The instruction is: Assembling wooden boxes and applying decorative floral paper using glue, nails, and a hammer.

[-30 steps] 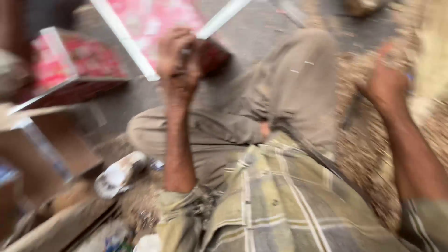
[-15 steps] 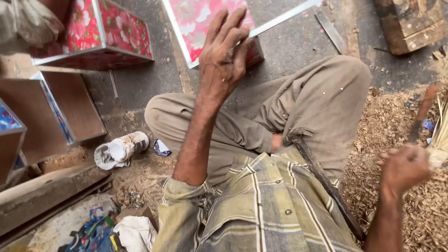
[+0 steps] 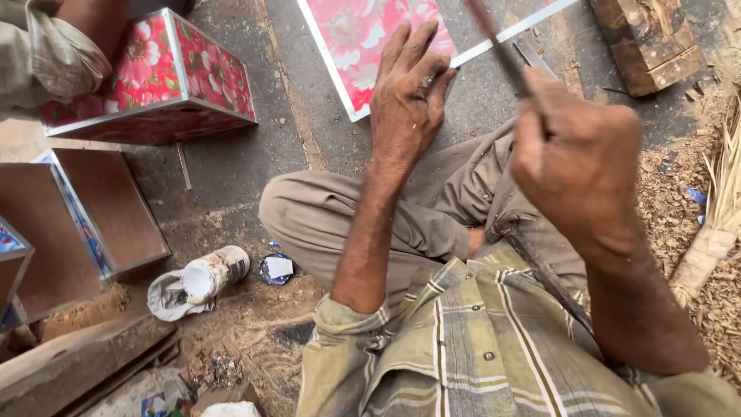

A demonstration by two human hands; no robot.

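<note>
The thin dark tool [image 3: 500,50] stands tilted above the lap, its lower part clenched in the right hand [image 3: 580,158] and its upper end running off the top edge of the picture, so its tip cannot be seen. Half a second ago this hand hung low at the right, near the sawdust, as a bare-looking fist; now it is raised to the middle right, close to the camera, with the tool rising out of the top of the grip. What kind of tool it is stays hard to make out, since it is slightly blurred.

The left hand [image 3: 409,96] is spread open, fingers extended, grasping nothing, its fingertips over the lower corner of the pink flowered panel [image 3: 363,38] with the pale metal edging. It holds much the same place as before, only flatter and lower. The panel lies on the floor [image 3: 255,154] just beyond the bent knee [image 3: 309,216], and is cut off at the top.

At the left stands a flowered box [image 3: 170,73] with metal edges, beside an open brown box [image 3: 93,224]; another person's sleeve [image 3: 42,54] shows in the top left corner. A white bottle [image 3: 212,272] lies on its side near the knee. A wooden block [image 3: 644,42] sits at the upper right, with sawdust [image 3: 679,201] below it.
</note>
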